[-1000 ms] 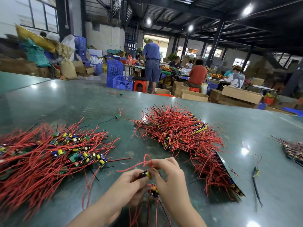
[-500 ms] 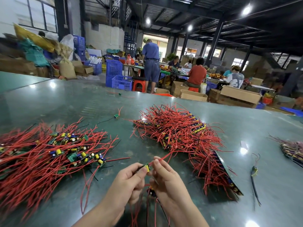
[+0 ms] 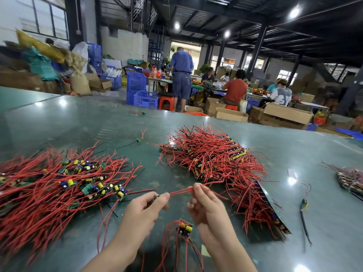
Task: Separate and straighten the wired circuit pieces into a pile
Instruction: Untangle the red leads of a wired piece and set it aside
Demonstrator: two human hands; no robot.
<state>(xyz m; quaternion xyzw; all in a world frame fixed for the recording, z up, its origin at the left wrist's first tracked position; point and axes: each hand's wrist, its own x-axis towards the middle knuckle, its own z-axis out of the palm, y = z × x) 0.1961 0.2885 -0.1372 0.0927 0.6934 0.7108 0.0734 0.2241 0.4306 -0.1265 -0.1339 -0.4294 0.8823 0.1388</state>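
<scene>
Pinching one small board at the left hand's fingertips, near centre of the table, with its red leads running rightward into the right hand. Gripping those leads between right thumb and fingers, pulling them out taut between the two hands. Dangling a second piece from under the right palm, wires trailing toward the near edge; not telling clearly which fingers are clamping it. Lying to the left, a tangled heap of boards and wires; lying to the right and farther off, a tidier pile with wires fanned out. Judging the piece as very light and the leads as soft, springy, apt to snag neighbours. Judging the solder joints as the weak spot, so holding best at the board's edges while sliding fingers along the insulation, not yanking from the wire ends.
</scene>
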